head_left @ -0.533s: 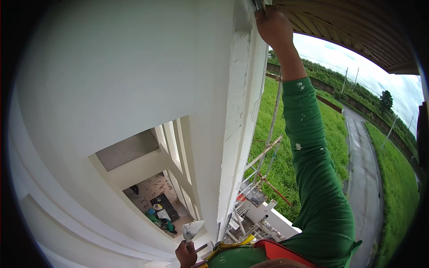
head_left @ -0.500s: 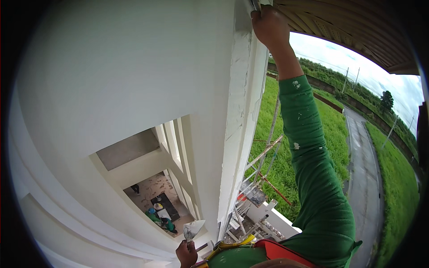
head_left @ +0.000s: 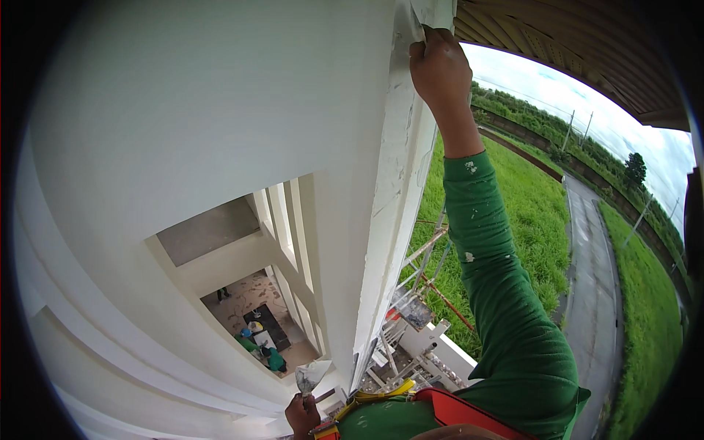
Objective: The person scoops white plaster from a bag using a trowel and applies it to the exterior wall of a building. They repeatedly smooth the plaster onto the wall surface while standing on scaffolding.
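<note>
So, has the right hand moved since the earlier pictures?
Yes: the right hand has moved down the picture along the white wall edge, and sits lower against the brown ribbed soffit.

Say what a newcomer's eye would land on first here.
Probably the white-spotted green sleeve, leading up to the right hand, which holds a thin blade by the pale wall's edge near the top. Low, left of centre, the left hand grips a white-smeared spatula. Far below are people in green.
</note>
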`<state>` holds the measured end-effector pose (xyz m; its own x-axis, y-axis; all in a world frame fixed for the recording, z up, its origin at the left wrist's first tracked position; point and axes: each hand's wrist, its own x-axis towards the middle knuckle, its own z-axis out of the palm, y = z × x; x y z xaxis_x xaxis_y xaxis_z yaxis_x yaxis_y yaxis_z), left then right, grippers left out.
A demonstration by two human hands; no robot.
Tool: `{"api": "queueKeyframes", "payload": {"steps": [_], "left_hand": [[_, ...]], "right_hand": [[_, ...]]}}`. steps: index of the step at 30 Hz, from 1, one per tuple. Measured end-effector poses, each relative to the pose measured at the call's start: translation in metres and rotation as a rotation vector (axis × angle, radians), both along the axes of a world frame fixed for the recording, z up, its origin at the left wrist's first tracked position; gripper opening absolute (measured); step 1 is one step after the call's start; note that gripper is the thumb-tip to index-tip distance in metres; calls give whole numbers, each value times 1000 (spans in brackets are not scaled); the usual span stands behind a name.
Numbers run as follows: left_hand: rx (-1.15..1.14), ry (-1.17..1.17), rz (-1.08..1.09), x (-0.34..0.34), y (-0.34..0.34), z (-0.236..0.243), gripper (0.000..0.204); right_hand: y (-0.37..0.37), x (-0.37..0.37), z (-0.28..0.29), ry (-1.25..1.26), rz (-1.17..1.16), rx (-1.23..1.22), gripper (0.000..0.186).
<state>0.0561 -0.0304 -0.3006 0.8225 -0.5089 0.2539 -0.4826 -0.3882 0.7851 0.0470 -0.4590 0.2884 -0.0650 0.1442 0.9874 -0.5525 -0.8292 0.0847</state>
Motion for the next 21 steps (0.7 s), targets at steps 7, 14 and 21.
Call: {"api": "queueKeyframes", "payload": {"steps": [7,14,21], "left_hand": [[-47,-118,-22,6,2,-6,21],[18,-81,-76,6,-3,-6,23],[36,-85,-48,4,-2,-11,27]], "right_hand": [[37,-7,-67,131,163,121,31],[10,11,-96,108,47,203,47],[27,-14,-148,195,216,165,44]]}}
